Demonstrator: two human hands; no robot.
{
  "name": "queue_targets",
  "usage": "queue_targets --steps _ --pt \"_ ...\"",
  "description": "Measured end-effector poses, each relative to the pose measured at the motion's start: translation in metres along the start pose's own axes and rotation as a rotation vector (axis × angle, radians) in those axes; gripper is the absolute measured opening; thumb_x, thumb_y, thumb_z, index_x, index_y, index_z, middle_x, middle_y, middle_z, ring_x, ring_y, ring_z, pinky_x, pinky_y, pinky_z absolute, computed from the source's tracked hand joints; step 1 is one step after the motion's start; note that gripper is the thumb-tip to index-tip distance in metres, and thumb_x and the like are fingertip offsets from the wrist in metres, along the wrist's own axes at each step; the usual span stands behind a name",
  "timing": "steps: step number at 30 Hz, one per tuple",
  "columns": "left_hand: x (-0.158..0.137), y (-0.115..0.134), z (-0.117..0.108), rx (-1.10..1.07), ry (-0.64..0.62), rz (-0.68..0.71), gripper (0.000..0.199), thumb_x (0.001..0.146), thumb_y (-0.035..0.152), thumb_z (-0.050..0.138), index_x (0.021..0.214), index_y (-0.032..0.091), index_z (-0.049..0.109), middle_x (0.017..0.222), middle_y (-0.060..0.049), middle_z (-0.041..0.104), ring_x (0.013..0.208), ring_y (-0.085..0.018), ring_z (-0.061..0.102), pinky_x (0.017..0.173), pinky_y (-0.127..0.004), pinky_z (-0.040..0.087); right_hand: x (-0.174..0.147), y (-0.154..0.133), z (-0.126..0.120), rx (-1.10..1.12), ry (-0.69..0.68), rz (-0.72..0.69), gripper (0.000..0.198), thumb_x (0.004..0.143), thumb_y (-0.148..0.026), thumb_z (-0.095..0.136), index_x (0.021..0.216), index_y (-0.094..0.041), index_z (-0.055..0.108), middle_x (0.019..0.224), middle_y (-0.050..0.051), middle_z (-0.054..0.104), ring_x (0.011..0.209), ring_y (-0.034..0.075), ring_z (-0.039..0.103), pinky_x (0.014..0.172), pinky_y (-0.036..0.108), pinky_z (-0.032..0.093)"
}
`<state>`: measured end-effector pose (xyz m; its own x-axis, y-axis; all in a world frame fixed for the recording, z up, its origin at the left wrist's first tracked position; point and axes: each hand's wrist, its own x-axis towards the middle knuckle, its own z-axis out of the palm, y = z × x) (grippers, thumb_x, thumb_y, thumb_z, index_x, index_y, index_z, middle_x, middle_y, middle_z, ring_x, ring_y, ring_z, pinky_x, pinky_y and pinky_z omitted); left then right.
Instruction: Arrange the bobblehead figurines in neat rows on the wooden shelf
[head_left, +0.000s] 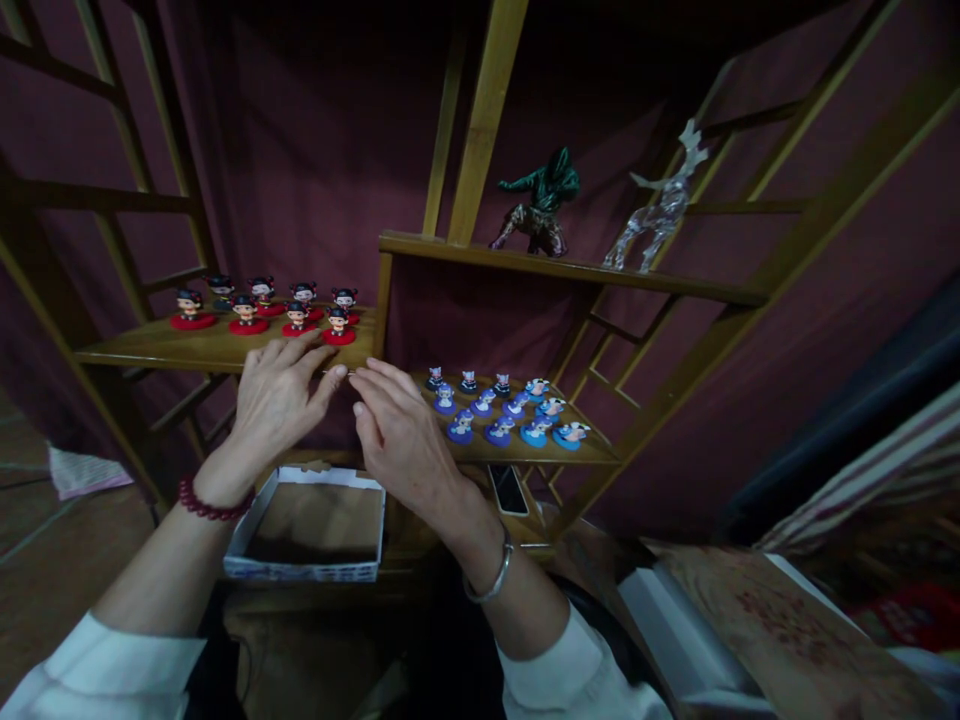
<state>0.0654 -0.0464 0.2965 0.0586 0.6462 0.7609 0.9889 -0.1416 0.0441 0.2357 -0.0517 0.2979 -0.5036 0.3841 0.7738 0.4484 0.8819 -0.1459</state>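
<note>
head view: left hand (279, 392) and right hand (401, 430), both loose and empty, near dolls (298, 314) spaced in rows, likely so each shows.

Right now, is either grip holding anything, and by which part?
Nothing visibly held. The left grip is at the left shelf's front edge, near the red-based figurines; the right grip is beside it.
</note>
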Motion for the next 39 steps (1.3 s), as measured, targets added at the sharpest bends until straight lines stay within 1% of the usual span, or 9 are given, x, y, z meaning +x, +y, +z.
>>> queue_targets --steps 8,12,18,22,25,27,29,34,39 --pt "0.004 -0.006 -0.003 0.012 -0.079 0.048 0.054 0.092 0.05 0.032 0.12 0.014 0.061 0.124 -0.013 0.063 0.113 -0.035 0.054 0.086 -0.048 0.038 -0.004 -0.006 0.012 -0.025 0.036 -0.007 0.036 0.092 -0.013 0.037 0.118 -0.008 0.061 0.118 0.013 0.065 0.121 0.019 0.052 0.108 0.038 0.043" --pt "0.001 -0.006 -0.001 0.001 -0.039 0.046 0.051 0.091 0.049 0.036 0.119 0.015 0.062 0.123 -0.013 0.064 0.112 -0.035 0.054 0.085 -0.048 0.039 -0.016 -0.008 0.016 -0.017 0.064 -0.021 0.034 0.092 -0.013 0.037 0.115 -0.007 0.063 0.118 0.014 0.065 0.123 0.019 0.05 0.107 0.038 0.044" --pt "-0.007 0.0 0.006 -0.136 0.148 0.038 0.036 0.09 0.04 0.046 0.107 0.017 0.068 0.118 -0.011 0.067 0.105 -0.031 0.059 0.088 -0.048 0.042 -0.045 -0.004 0.01 0.056 0.115 0.028 0.032 0.091 -0.01 0.041 0.113 -0.01 0.064 0.116 0.013 0.065 0.123 0.019 0.051 0.105 0.036 0.045" --pt "-0.018 0.014 0.008 -0.284 0.364 0.05 0.022 0.086 0.023 0.052 0.1 0.017 0.068 0.111 -0.011 0.069 0.105 -0.026 0.059 0.09 -0.044 0.045 -0.069 0.009 0.01 0.039 0.143 0.111 0.035 0.088 -0.008 0.042 0.113 -0.017 0.064 0.109 0.01 0.068 0.114 0.019 0.057 0.099 0.038 0.05" --pt "-0.034 0.031 0.012 -0.389 0.504 0.102 0.024 0.081 0.011 0.054 0.102 0.017 0.065 0.104 -0.011 0.069 0.097 -0.022 0.062 0.089 -0.041 0.048 -0.087 0.021 0.01 0.017 0.197 0.198 0.034 0.088 -0.008 0.042 0.112 -0.018 0.064 0.101 0.009 0.07 0.103 0.019 0.062 0.091 0.035 0.054" --pt "-0.046 0.045 0.019 -0.45 0.477 0.153 0.029 0.079 0.007 0.054 0.104 0.018 0.063 0.105 -0.01 0.068 0.096 -0.021 0.062 0.086 -0.039 0.05 -0.098 0.028 0.007 -0.02 0.223 0.265 0.033 0.088 -0.008 0.042 0.111 -0.017 0.064 0.098 0.009 0.07 0.096 0.019 0.063 0.087 0.035 0.055" --pt "-0.058 0.059 0.03 -0.511 0.391 0.137 0.03 0.081 0.008 0.052 0.107 0.019 0.061 0.111 -0.01 0.065 0.101 -0.021 0.061 0.087 -0.038 0.051 -0.105 0.034 0.003 -0.056 0.235 0.329 0.031 0.089 -0.01 0.042 0.11 -0.018 0.064 0.098 0.009 0.069 0.093 0.018 0.064 0.085 0.033 0.054" --pt "-0.077 0.088 0.061 -0.634 0.109 0.023 0.03 0.087 0.013 0.042 0.113 0.018 0.057 0.122 -0.012 0.057 0.115 -0.02 0.056 0.099 -0.036 0.047 -0.112 0.05 -0.015 -0.108 0.227 0.39 0.03 0.091 -0.016 0.042 0.11 -0.02 0.064 0.098 0.008 0.067 0.092 0.017 0.065 0.083 0.03 0.054" --pt "-0.08 0.106 0.088 -0.593 -0.045 -0.174 0.04 0.087 0.02 0.04 0.126 0.014 0.048 0.134 -0.017 0.05 0.127 -0.024 0.048 0.106 -0.042 0.042 -0.111 0.069 -0.033 -0.142 0.194 0.373 0.028 0.09 -0.016 0.045 0.11 -0.019 0.065 0.102 0.009 0.068 0.097 0.019 0.064 0.088 0.032 0.052"
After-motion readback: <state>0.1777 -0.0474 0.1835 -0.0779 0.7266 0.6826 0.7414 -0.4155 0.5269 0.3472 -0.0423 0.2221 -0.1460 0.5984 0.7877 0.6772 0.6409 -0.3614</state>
